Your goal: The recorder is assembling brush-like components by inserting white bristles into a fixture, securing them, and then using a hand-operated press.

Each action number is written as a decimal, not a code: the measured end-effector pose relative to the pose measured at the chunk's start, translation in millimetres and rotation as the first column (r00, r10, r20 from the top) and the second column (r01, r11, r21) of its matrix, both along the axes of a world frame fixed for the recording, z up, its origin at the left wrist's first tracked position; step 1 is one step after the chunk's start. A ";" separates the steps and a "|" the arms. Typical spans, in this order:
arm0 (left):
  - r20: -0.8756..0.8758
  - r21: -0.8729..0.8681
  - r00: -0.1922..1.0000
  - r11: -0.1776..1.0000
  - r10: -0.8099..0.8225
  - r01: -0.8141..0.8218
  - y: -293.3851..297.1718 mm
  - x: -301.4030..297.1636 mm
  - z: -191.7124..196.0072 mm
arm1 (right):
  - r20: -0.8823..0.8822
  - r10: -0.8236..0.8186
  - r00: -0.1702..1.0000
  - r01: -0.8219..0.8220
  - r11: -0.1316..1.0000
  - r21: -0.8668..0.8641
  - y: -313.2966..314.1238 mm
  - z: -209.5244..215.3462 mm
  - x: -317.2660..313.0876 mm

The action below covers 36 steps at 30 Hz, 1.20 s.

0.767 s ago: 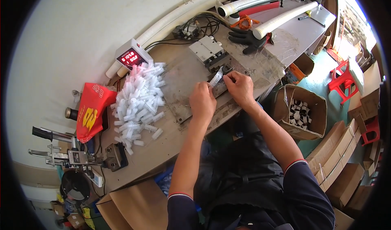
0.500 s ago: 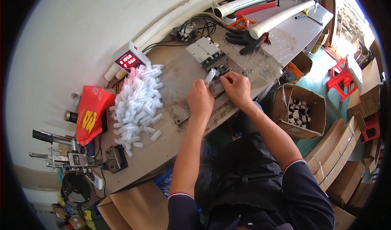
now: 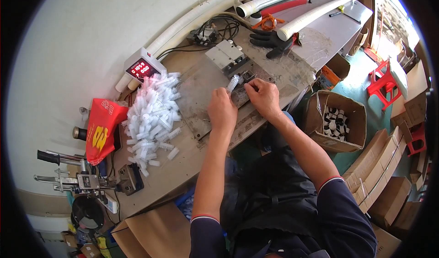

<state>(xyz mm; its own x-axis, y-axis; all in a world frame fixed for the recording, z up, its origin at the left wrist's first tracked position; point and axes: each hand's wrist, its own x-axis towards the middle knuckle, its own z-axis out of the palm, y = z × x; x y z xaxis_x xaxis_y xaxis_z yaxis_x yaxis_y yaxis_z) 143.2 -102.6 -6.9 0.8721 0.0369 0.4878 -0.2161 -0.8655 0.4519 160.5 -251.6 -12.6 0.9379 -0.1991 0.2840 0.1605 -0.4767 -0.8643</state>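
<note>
My left hand [image 3: 222, 110] is closed with its fingertips on a short white ribbed plastic tube [image 3: 233, 82], which points up beside the metal fixture [image 3: 247, 76] of a small bench press [image 3: 226, 56]. To the right of that fixture, my right hand [image 3: 264, 98] is held in a pinch; whatever lies between its fingertips is hidden. A metal base plate [image 3: 196, 107] lies under the press. Left of my hands spreads a large heap of similar white ribbed tubes [image 3: 153, 120].
A counter box with a red lit display [image 3: 142, 68] stands behind the heap, a red bag [image 3: 101, 134] beside it. At the back lie a black glove [image 3: 270, 43] and long white pipes [image 3: 315, 16]. A carton of black-and-white pieces [image 3: 315, 134] stands right, a lever tool [image 3: 87, 181] left.
The lit digits on the counter box have changed. The whole view has shifted slightly; both hands keep nearly the same place at the fixture.
</note>
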 end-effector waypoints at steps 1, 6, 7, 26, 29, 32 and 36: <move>0.004 0.008 1.000 1.000 0.001 -0.001 0.1 -0.2 0.5 | 0.007 -0.001 1.000 0.001 1.000 -0.001 0.3 0.5 0.0; 0.049 0.060 0.999 0.998 0.018 -0.021 8.3 -9.0 -4.3 | 0.004 -0.005 1.000 0.005 1.000 0.012 1.3 0.0 0.2; 0.058 0.084 0.998 0.996 0.034 -0.039 11.2 -12.6 -4.7 | 0.005 -0.013 1.000 0.013 0.999 0.029 1.0 -0.7 0.6; 0.316 0.147 0.934 0.982 -0.164 0.122 26.3 -32.6 -6.1 | 0.042 0.192 0.981 -0.195 0.923 0.331 -9.1 -1.7 0.0; 0.310 0.158 0.936 0.980 -0.165 0.121 27.1 -33.0 -7.9 | -0.022 0.226 0.974 -0.200 0.899 0.389 -10.4 0.1 -0.2; 0.317 0.169 0.931 0.977 -0.180 0.132 27.7 -33.1 -8.8 | -0.015 0.214 0.977 -0.193 0.906 0.375 -10.1 2.4 -2.2; 0.364 0.219 0.907 0.966 -0.212 0.138 29.5 -34.8 -7.4 | -0.023 0.248 0.969 -0.203 0.841 0.502 -11.1 4.7 -4.2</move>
<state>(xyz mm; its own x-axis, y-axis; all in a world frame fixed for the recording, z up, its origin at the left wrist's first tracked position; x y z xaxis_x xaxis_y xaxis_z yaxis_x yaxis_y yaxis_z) 108.3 -73.1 -14.3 0.6019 -0.2214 0.7672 -0.4951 -0.8573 0.1410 156.4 -262.7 -7.9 0.9897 -0.0719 0.1237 0.1278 0.0546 -0.9903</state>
